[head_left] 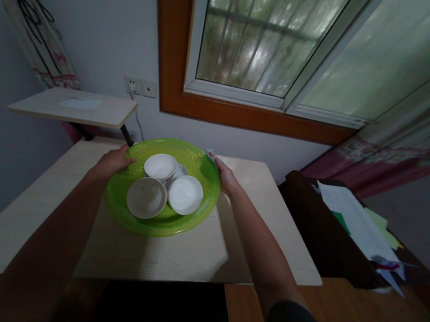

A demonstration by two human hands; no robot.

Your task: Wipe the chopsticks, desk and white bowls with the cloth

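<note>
A round green tray (pixel 176 224) is held over the pale wooden table (pixel 187 257). My left hand (pixel 115 162) grips its left rim and my right hand (pixel 225 177) grips its right rim, with a bit of pale cloth or paper under the right fingers. On the tray stand three small bowls: a white one at the back (pixel 160 166), a greyish one at the front left (pixel 146 197) and a white one at the front right (pixel 184 194). A small saucer peeks out between them.
A small side shelf (pixel 99 110) with a white sheet stands at the left by the wall sockets (pixel 140 87). A dark cabinet (pixel 316 231) with papers (pixel 352 219) lies to the right. A window and a curtain fill the back.
</note>
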